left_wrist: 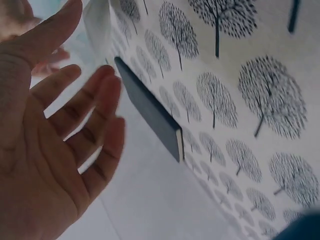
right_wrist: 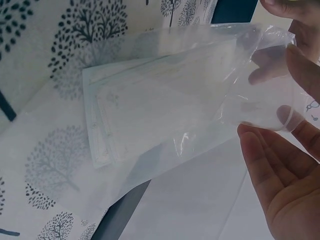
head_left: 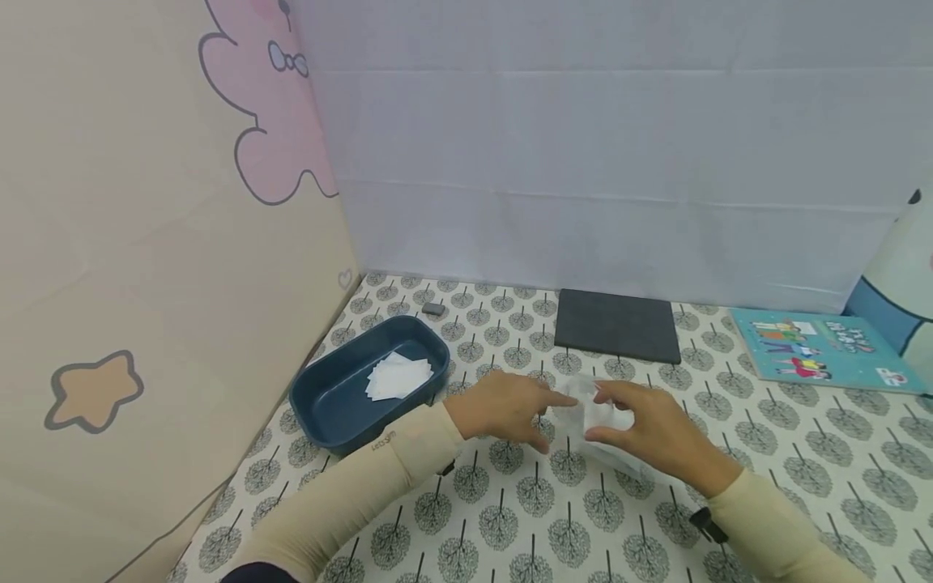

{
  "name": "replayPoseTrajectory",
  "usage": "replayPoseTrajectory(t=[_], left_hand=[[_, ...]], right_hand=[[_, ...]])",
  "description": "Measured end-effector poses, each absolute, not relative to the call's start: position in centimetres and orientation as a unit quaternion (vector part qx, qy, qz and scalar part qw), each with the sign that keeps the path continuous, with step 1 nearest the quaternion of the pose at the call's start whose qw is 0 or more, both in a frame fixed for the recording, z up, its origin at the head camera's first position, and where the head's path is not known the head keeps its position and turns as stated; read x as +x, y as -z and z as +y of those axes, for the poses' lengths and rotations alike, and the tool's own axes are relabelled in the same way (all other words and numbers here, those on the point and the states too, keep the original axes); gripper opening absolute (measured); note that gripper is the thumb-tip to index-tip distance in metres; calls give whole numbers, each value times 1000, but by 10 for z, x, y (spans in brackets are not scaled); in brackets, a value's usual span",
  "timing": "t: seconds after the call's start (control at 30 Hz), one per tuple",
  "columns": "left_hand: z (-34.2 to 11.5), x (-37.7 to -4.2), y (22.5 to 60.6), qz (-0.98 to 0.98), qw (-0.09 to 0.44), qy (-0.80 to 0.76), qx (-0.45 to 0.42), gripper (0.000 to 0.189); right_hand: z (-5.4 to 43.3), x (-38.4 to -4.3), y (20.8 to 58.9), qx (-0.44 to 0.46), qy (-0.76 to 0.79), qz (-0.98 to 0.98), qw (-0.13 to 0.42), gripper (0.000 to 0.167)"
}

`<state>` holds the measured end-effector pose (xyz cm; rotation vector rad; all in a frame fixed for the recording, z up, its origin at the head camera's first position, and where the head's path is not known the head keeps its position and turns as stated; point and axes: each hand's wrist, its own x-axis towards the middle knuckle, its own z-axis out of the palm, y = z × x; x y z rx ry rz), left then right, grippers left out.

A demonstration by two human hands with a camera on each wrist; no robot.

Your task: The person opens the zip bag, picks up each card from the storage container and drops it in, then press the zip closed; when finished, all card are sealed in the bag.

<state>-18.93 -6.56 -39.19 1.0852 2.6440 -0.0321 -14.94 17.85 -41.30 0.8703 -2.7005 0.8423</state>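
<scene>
A clear plastic bag holds a few flat white packets with faint print. My right hand grips this bag near its mouth, thumb and fingers curved apart at its edges. In the right wrist view, fingertips show through the clear plastic. My left hand is at the bag's left side in the head view, its index finger stretched out to the mouth. The left wrist view shows the left palm with loosely spread fingers. More white packets lie in a dark blue basin, left of the left hand.
A black flat book lies behind the hands. To the right is a teal picture book. One small grey object sits behind the basin. The tree-print tablecloth meets a pale curtain at the back.
</scene>
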Motion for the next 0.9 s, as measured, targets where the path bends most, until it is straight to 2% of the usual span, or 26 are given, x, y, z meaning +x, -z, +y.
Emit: replayPoseTrajectory(t=[0.2, 0.33, 0.63, 0.9], left_hand=[[-110, -206, 378, 932, 92, 27, 350, 79], [-149, -217, 369, 951, 73, 39, 299, 77], [-220, -226, 358, 975, 145, 1, 170, 81], [-248, -236, 388, 968, 204, -35, 139, 78]], right_hand=[[182, -151, 411, 276, -277, -917, 82, 49], [182, -152, 410, 271, -282, -918, 69, 47], [182, -157, 412, 294, -273, -912, 86, 45], [181, -154, 416, 287, -285, -912, 67, 46]])
